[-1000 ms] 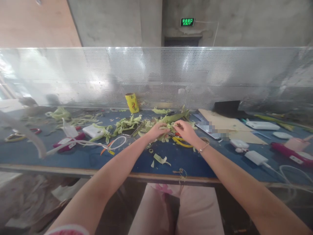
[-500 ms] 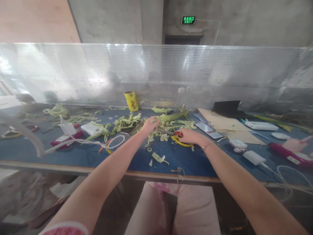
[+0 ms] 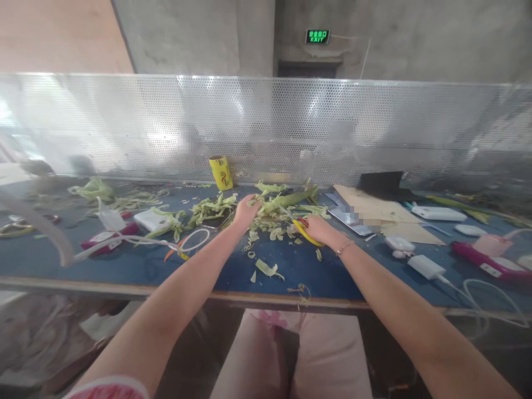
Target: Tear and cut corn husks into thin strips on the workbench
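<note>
My right hand [image 3: 316,230] is closed round the yellow and red handles of a pair of scissors [image 3: 306,229]. Their blades point up and left into pale green leafy strips [image 3: 272,226]. At the left end of a long pale green leafy piece [image 3: 291,199], my left hand [image 3: 248,210] has its fingers closed on the greenery; the fingertips are partly hidden. Cut bits and small rings of the same plant lie below the hands, with a curled scrap [image 3: 269,269] nearer the table edge.
A yellow tube [image 3: 221,173] stands by the perforated metal screen [image 3: 257,111]. To the right lie a phone [image 3: 351,220], cardboard [image 3: 378,205], white chargers [image 3: 426,267] and a magenta power strip [image 3: 490,263]. Another power strip [image 3: 110,237] and cables are at the left.
The scissors have turned so that their blades point more upward, toward the long leafy piece. My left hand has shifted slightly left and up. The whole view has moved a little.
</note>
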